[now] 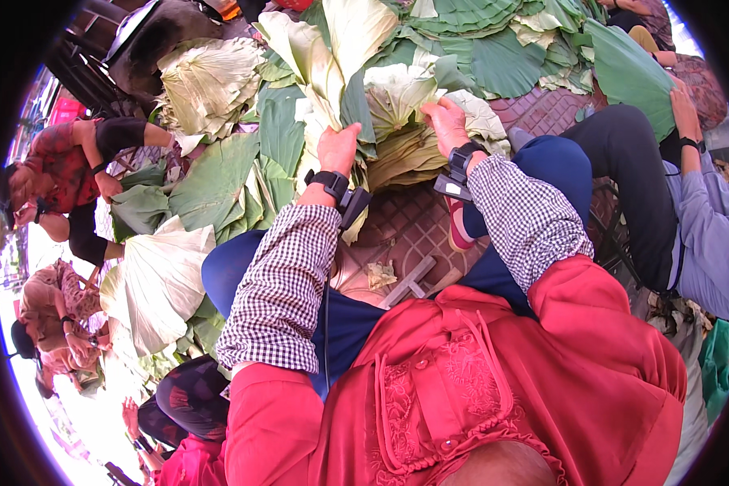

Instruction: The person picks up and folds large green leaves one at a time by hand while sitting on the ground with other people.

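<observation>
The folded lotus leaves (pixel 397 154) lie bunched on the ground straight ahead of me, pale olive and creased into a fan, and both of my hands are on them. My left hand (pixel 338 148) is closed around the near left edge of the bunch, fingers curled over a green leaf fold, while my right hand (pixel 445 121) presses down on top of the bunch with its fingers bent over a whitish leaf; I read both as gripping the leaves. Each wrist carries a black strap device (pixel 330 183), and my checked sleeves (pixel 279 292) run back to a red apron (pixel 462 389) across my lap. I see no packages, labels or signs that I can make out; only a small red shape at the far left edge, too blurred to tell. Around the bunch, big green leaves (pixel 219 182) spread to the left and a stack of darker green ones (pixel 494 49) fills the top of the view, with a pale crumpled leaf (pixel 211 81) beyond. A whitish leaf (pixel 162 283) lies beside my left knee. Between my knees there is a patch of reddish paved floor (pixel 405 231) with a grey stool leg (pixel 409 281) on it, and that is the only bare room near me. Another person in dark trousers and a pale blue sleeve (pixel 705 235) sits close on my right, holding a green leaf (pixel 632 73), and other people (pixel 65 174) crowd the left edge.
</observation>
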A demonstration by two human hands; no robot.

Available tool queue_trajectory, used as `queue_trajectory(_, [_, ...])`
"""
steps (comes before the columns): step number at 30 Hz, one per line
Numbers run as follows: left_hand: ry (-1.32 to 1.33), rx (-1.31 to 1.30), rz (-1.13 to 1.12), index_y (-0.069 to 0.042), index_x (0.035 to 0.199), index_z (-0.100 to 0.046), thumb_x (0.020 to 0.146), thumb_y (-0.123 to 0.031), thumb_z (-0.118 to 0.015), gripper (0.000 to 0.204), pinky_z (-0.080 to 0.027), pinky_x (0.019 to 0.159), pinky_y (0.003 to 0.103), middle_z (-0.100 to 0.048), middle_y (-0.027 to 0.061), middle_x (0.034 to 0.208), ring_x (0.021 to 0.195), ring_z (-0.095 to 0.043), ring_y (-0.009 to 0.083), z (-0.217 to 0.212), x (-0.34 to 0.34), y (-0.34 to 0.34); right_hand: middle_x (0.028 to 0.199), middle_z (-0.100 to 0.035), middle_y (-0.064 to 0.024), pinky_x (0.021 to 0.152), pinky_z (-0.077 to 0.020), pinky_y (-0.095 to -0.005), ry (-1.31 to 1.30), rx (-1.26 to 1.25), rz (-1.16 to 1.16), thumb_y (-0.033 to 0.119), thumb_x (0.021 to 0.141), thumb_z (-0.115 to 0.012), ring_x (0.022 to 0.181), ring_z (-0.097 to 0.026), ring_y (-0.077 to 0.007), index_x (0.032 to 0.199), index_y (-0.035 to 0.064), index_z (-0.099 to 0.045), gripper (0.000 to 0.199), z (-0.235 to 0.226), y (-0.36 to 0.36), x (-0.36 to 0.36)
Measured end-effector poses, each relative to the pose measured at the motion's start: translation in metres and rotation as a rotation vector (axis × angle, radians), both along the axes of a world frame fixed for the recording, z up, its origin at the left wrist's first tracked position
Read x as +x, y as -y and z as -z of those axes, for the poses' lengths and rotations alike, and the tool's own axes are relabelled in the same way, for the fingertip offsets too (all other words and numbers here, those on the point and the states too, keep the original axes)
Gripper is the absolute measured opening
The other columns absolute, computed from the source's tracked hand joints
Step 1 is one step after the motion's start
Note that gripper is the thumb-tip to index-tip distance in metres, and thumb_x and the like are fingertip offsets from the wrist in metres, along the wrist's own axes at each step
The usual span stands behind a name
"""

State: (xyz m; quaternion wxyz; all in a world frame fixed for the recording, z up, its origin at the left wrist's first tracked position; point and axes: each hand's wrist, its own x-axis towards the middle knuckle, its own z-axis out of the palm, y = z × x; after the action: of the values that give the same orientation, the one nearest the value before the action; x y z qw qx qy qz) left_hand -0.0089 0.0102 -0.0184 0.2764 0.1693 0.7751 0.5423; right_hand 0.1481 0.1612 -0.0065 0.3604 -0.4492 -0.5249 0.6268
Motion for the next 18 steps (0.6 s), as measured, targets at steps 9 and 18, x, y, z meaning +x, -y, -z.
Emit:
queue_trajectory(9, [0.03, 0.009, 0.13, -0.001, 0.113, -0.055, 0.071, -0.018, -0.07, 0.047, -0.047, 0.082, 0.031, -0.065, 0.0163, 0.101, 0.091, -0.062, 0.0253, -0.021, 0.02, 0.004, 0.11, -0.059, -0.0164, 0.081, -0.0478, -0.0328, 0.1, 0.864, -0.497, 0.002, 0.07, -0.055, 0.092, -0.06, -0.0299, 0.091, -0.0035, -0.059, 0.022, -0.031, 0.061, -0.037])
queue_trajectory(18, [0.158, 0.235, 0.143, -0.001, 0.111, -0.054, 0.063, -0.011, -0.076, 0.054, -0.048, 0.077, 0.028, -0.064, 0.0083, 0.1, 0.088, -0.06, 0.018, -0.028, 0.019, 0.005, 0.086, -0.063, -0.0188, 0.077, -0.0469, -0.0323, 0.089, 0.529, -0.662, 0.01, 0.075, -0.052, 0.084, -0.061, -0.0292, 0.095, -0.002, -0.06, 0.025, -0.037, 0.059, -0.039])
